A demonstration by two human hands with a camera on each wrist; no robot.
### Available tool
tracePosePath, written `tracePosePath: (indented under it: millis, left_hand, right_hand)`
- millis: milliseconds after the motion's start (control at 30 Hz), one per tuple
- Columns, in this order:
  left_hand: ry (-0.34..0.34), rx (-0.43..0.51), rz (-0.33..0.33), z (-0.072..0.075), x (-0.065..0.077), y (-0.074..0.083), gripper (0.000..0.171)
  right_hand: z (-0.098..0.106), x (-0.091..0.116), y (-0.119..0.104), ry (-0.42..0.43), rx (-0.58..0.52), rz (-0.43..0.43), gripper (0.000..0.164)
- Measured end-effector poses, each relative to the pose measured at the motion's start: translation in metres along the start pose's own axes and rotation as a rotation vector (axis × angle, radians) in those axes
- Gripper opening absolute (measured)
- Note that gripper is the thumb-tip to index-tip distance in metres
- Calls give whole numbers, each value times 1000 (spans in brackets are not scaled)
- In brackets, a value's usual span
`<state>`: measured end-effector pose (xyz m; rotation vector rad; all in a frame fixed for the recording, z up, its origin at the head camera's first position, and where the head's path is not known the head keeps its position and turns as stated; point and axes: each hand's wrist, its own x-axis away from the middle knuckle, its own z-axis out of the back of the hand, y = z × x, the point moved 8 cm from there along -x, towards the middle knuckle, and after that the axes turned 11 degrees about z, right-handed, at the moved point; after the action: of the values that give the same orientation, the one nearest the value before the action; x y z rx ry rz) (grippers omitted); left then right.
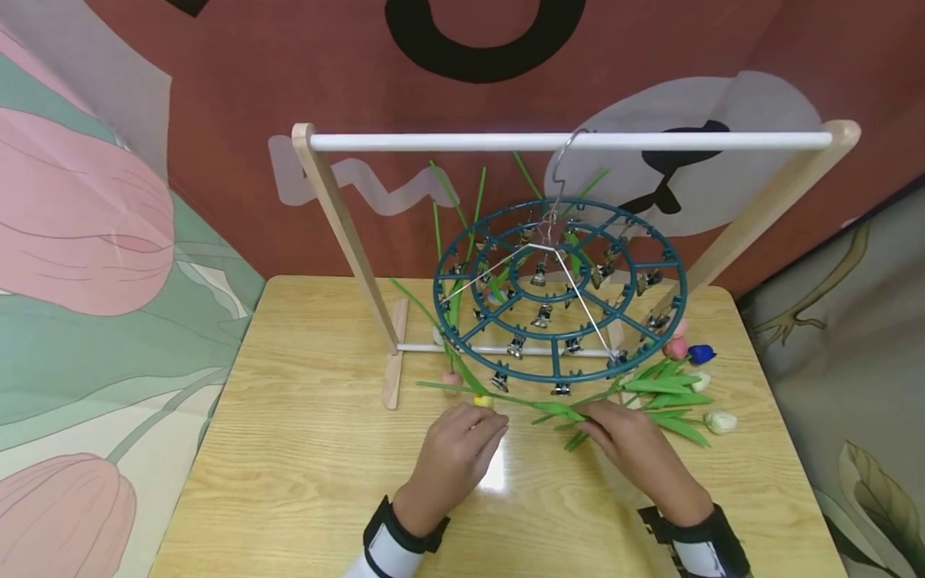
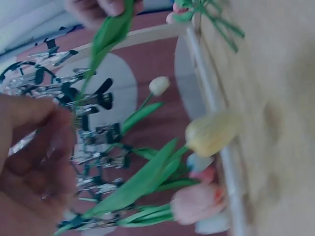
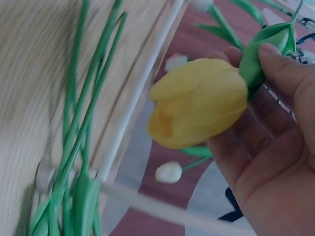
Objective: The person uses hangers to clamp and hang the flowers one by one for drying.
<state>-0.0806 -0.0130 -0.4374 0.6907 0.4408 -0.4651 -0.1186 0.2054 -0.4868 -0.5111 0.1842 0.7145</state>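
Note:
In the right wrist view, my right hand [image 3: 280, 123] pinches a yellow tulip [image 3: 199, 103] by the green leaves just behind its bloom. The stem [image 1: 462, 388] of that tulip stretches left across the front of the round blue-green clip hanger [image 1: 556, 377]. My left hand [image 1: 458, 445] is loosely curled beside this stem, its fingertips [image 2: 61, 120] right at it in the left wrist view. The palm is hollow, with no object showing in it. Metal clips [image 2: 98, 101] hang from the hanger just beyond these fingers. Upside-down tulips, including a pink one [image 2: 194, 201], hang there with blooms down.
A white rail [image 1: 433, 143] on a wooden stand [image 1: 336, 217] carries the hanger by its hook. To the right on the table [image 1: 289, 466] lies a bunch of tulips, among them a blue bloom [image 1: 701, 355] and a white one [image 1: 720, 422]. A printed cloth [image 1: 289, 72] hangs behind.

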Motion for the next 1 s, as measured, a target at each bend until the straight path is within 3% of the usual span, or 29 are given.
tracePosePath:
  millis: [100,167,267,367,433,567,700,833,1000]
  left_hand:
    - [-154,177,205,-23,3,-21,20]
    - [-211,339,350,-37,6,-35,25]
    - [-211,631,516,-50,10,-47,28]
    - [-152,844,598,-52,11,-52,28]
    - [-106,913,630,-52,10,-54,26]
    - [-40,909,656,-47,8,-59,25]
    - [-8,867,646,-42,7,-62,24]
    - [13,856,615,-40,5,-60,21]
    - [47,815,544,-36,3,-55,17]
  right_hand:
    - [-4,-7,-10,24,-50,20,19]
    - [-6,-13,-19,46,-84,51,20]
    - [-10,-21,-31,79,-97,109,23]
    - [-14,-30,-40,81,-126,147,24]
    - [-17,-35,-44,65,-144,142,26]
    - [-22,-43,-47,30,-128,82,45]
    - [-19,-50,-54,97,-109,79,66]
    - [-15,-56,-61,185,-186,108,67]
    - [-9,-65,-68,269,-309,81,65]
